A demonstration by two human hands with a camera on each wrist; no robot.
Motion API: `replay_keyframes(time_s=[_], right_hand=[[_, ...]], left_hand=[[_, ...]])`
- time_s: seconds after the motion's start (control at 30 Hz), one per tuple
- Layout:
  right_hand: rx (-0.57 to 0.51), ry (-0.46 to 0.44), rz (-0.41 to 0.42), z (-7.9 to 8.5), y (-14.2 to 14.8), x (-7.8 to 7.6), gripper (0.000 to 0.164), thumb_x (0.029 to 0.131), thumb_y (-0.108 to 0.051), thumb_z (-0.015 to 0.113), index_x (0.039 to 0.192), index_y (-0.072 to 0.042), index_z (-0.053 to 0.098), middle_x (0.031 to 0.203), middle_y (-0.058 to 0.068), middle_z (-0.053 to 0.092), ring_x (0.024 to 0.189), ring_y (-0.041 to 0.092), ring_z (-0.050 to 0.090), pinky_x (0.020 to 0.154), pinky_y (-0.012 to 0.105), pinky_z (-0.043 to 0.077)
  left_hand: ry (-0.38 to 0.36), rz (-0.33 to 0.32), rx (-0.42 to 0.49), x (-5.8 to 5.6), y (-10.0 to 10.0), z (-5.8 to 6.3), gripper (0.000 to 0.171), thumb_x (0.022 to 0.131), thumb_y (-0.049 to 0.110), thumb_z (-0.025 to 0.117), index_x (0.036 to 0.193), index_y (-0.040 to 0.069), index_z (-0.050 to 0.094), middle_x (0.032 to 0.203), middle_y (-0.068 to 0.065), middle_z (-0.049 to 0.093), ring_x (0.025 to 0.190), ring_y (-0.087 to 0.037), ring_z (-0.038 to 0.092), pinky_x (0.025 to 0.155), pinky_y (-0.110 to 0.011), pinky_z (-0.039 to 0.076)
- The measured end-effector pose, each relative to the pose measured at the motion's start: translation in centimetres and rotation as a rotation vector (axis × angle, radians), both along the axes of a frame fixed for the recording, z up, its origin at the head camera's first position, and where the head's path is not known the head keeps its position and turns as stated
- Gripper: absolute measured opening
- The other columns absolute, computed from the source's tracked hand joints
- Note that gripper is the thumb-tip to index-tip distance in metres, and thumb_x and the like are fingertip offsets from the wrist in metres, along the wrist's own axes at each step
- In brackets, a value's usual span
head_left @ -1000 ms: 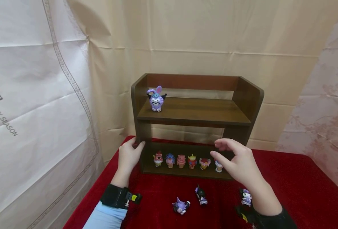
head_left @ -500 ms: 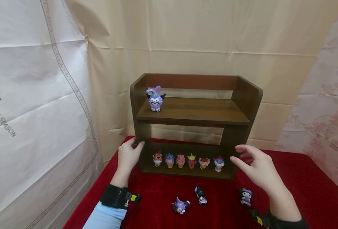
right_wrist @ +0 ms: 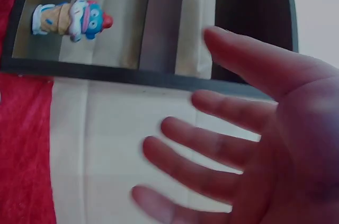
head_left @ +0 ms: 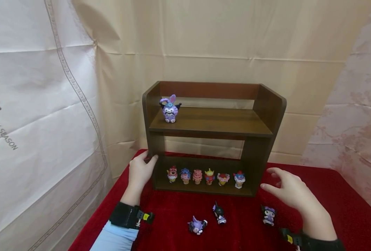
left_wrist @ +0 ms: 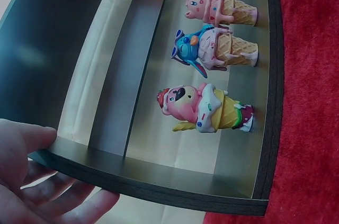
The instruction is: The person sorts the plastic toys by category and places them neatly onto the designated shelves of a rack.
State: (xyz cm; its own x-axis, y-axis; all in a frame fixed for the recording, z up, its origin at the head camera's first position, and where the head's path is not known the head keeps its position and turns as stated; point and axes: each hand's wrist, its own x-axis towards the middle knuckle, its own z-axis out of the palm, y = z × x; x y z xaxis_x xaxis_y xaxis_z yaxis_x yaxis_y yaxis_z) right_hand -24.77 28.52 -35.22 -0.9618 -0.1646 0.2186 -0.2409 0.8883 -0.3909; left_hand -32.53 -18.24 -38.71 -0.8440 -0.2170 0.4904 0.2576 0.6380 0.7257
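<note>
A dark brown two-tier wooden shelf (head_left: 210, 129) stands on the table. My left hand (head_left: 141, 170) holds its left side panel; the left wrist view shows the thumb (left_wrist: 39, 136) on the inner side and fingers outside. My right hand (head_left: 287, 186) hovers beside the right panel, fingers spread and holding nothing. On the bottom tier several ice-cream-cone figurines stand in a row, from a pink bear figurine (left_wrist: 185, 102) at the left to a blue-headed figurine (right_wrist: 79, 18) at the right. A purple bunny-eared figurine (head_left: 170, 111) stands at the upper tier's left end.
On the red cloth (head_left: 169, 212) before the shelf lie a purple figurine (head_left: 197, 225), a black-and-purple figurine (head_left: 219, 213) and, below my right hand, a purple-and-white figurine (head_left: 268, 215). A beige curtain (head_left: 210, 38) hangs behind, a white one (head_left: 41, 122) at left.
My right hand has moved right and slightly down, from before the bottom tier to outside the right panel, uncovering the rightmost cone figurine. The left hand stays on the left panel.
</note>
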Motion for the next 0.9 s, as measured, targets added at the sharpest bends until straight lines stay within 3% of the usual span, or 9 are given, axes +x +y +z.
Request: replay_keyframes(time_s=[0.13,0.27,0.53,0.9], right_hand=[[0.022,-0.142,-0.001,-0.9,0.7,-0.3,0.073,0.079,-0.046,0.074,0.129,0.002,0.049,0.115,0.027,0.058,0.1,0.04,0.056,0.076,0.057,0.051],[0.011,-0.218,-0.016,-1.8,1.2,-0.7,0.076,0.074,-0.047,0.078,0.127,0.001,0.052,0.112,0.025,0.06,0.1,0.04,0.056,0.076,0.056,0.051],[-0.021,-0.31,0.012,-3.1,2.1,-1.5,0.071,0.07,-0.041,0.082,0.123,-0.001,0.055,0.112,0.023,0.06,0.098,0.037,0.056,0.075,0.052,0.053],[-0.024,-0.358,0.072,-4.5,2.3,-2.2,0.064,0.068,-0.033,0.084,0.119,-0.002,0.06,0.111,0.017,0.062,0.1,0.035,0.056,0.078,0.051,0.052]], left_hand=[[-0.009,-0.006,0.003,0.0,0.0,0.0,0.036,0.092,0.034,0.063,0.119,0.012,0.066,0.105,-0.009,0.069,0.089,-0.022,0.063,0.069,-0.041,0.057],[-0.014,-0.008,0.01,0.1,0.0,0.0,0.035,0.092,0.034,0.063,0.119,0.012,0.067,0.105,-0.009,0.069,0.089,-0.022,0.063,0.069,-0.041,0.057],[-0.006,-0.008,0.006,0.1,0.0,-0.1,0.035,0.092,0.034,0.063,0.119,0.011,0.067,0.104,-0.009,0.069,0.089,-0.022,0.063,0.069,-0.04,0.057],[-0.003,-0.012,0.002,-0.1,-0.1,-0.2,0.035,0.092,0.034,0.063,0.119,0.011,0.067,0.104,-0.009,0.069,0.089,-0.021,0.063,0.069,-0.04,0.057]])
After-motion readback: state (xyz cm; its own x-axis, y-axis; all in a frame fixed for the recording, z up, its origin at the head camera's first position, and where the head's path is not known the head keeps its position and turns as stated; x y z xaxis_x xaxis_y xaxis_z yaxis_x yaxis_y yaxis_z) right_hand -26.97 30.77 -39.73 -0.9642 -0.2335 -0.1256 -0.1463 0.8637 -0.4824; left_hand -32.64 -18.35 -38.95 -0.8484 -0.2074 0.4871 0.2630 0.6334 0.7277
